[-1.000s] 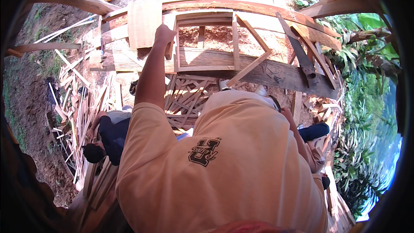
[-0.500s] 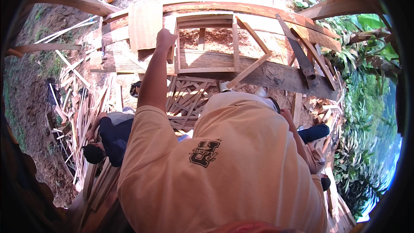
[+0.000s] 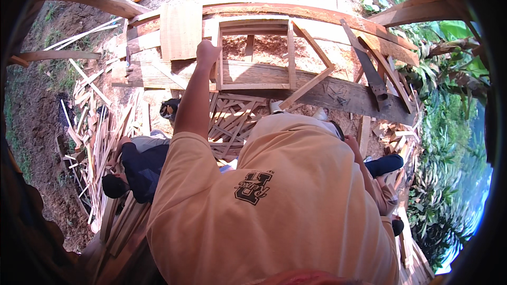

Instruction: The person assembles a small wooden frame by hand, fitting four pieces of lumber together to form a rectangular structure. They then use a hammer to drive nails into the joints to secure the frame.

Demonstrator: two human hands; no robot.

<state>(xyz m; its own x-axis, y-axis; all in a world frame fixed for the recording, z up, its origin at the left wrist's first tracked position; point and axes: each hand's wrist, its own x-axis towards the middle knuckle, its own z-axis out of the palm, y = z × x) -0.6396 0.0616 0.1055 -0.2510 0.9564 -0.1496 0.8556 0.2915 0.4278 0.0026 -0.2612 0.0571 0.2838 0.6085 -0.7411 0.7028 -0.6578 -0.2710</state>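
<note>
My left hand [image 3: 208,51] is closed at the left side of a rectangular wooden frame [image 3: 290,55], seemingly gripping its upright piece; the fingers are mostly turned from view. That frame rests across planks on a work stand. Just left of the hand lies a flat, light wooden board [image 3: 180,31]. Two thin wooden strips [image 3: 311,82] meet at an angle against the frame's right side. Down by my right hip is my right hand [image 3: 349,140], partly covered by my shirt, its fingers hidden. A handsaw [image 3: 369,71] lies slanted over the planks further right.
A dark plank [image 3: 311,85] forms the near part of the stand, with small dark pieces on it. Piles of wood offcuts [image 3: 232,124] cover the ground below. One person [image 3: 140,166] crouches at left, another [image 3: 384,165] at right. Timber posts [image 3: 105,0] stand around.
The whole view has shifted slightly to the right. My left hand stays at the frame's left side, and my right hand remains by my hip.
</note>
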